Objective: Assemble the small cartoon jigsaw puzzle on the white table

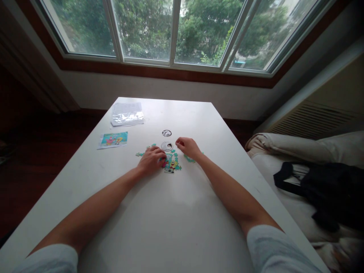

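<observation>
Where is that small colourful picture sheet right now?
In the head view, the picture sheet lies flat on the white table, left of the left hand and the puzzle pieces, just nearer the person than the clear plastic bag.

1. The near half of the white table (176,212) lies bare in front of you.
2. A near disc (167,146) and a far disc (166,133) sit just beyond the puzzle pieces (171,163), blocking your straight reach forward.
3. The picture card (113,139) and plastic bag (127,113) occupy the far left.
</observation>
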The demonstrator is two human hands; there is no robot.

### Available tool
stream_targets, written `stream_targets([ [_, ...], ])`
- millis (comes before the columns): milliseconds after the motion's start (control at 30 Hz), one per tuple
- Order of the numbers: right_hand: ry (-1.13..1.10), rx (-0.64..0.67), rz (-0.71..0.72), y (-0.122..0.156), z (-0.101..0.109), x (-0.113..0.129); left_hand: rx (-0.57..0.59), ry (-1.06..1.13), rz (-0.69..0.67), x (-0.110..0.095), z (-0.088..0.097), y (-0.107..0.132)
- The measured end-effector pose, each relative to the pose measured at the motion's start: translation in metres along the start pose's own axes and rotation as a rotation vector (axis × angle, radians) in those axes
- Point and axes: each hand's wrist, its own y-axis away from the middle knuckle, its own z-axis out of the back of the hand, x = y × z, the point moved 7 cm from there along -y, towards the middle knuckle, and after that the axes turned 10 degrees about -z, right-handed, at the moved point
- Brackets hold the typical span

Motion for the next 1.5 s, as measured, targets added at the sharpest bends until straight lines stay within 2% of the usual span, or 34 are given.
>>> stream_targets([
  [167, -0.005, 0.261, 0.09, 0.004, -0.004, -0.002, 0.003, -0.034, 0.027, 0.001, 0.002, 0.0],
  [300, -0.052, 0.344, 0.143, 0.007, -0.014, -0.004, 0.008, -0.067, 0.053, 0.004, 0.003, 0.001],
  [567, -0.13, 0.379, 0.1, 0.006, -0.026, -0.012, 0.006, -0.048, 0.044, 0.002, 0.002, 0.001],
  [767, -0.166, 0.424, 0.129, 0.006, -0.027, -0.016, 0.041, 0.015, -0.085, -0.011, -0.003, 0.0],
  [1133, -0.139, 0.437, 0.103, 0.003, -0.022, -0.021, 0.161, 0.062, -0.226, -0.026, -0.008, 0.002],
  [1500, -0.206, 0.489, 0.07, 0.001, -0.028, -0.026, 0.16, 0.07, -0.281, -0.024, -0.013, 0.003],
])
